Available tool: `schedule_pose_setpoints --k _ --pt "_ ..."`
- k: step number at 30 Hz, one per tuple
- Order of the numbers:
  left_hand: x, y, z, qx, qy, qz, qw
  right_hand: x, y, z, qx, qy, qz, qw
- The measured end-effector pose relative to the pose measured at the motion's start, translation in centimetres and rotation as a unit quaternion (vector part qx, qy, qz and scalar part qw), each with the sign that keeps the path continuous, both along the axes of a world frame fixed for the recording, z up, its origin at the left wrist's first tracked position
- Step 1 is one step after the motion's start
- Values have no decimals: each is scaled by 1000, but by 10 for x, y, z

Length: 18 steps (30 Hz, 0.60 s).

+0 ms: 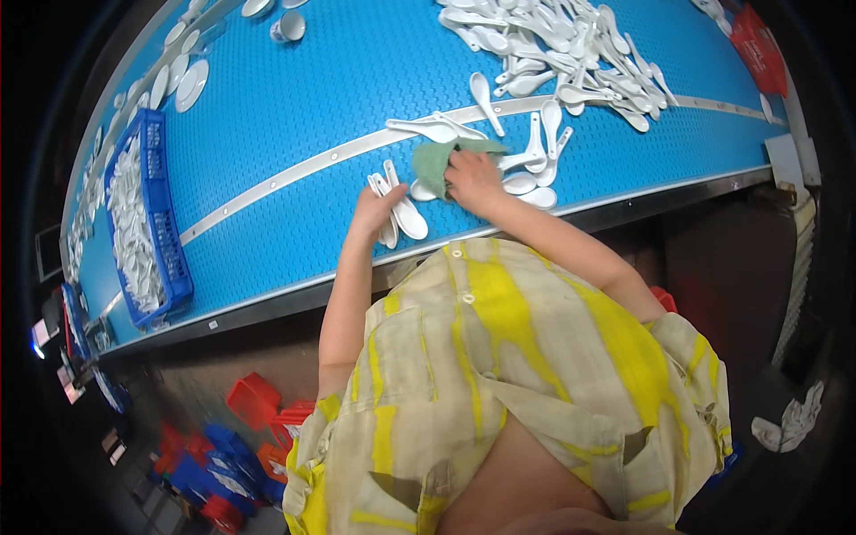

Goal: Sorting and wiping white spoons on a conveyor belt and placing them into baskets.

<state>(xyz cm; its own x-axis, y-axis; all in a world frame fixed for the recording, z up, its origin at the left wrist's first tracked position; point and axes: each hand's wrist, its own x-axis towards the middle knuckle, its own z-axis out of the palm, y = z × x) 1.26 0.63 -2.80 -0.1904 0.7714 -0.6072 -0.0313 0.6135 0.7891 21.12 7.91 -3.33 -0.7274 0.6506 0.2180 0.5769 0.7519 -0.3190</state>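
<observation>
My left hand is closed round several white ceramic soup spoons, their handles pointing away from me and their bowls towards me. Just right of it, my right hand grips a green scouring pad. A spoon bowl shows from under the pad's near edge; whether my fingers touch that spoon is hidden. More loose white spoons lie close to the right hand. A single spoon lies beyond it, across the metal strip.
A large heap of white spoons covers the far right of the blue textured belt. At left stands a blue plastic basket filled with spoons. White plates and a cup lie at the far left. A red container is at far right.
</observation>
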Motion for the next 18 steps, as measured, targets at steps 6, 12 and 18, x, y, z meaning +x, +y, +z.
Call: schedule_pose_setpoints --k 6,12,18 --pt "4 5 1 16 72 -74 995 -2 18 10 -200 136 -84 967" --pt "-4 1 33 58 106 -177 977 94 48 69 -200 270 -189 922" --pt "46 36 61 205 451 -414 764 117 37 4 -24 10 -264 964"
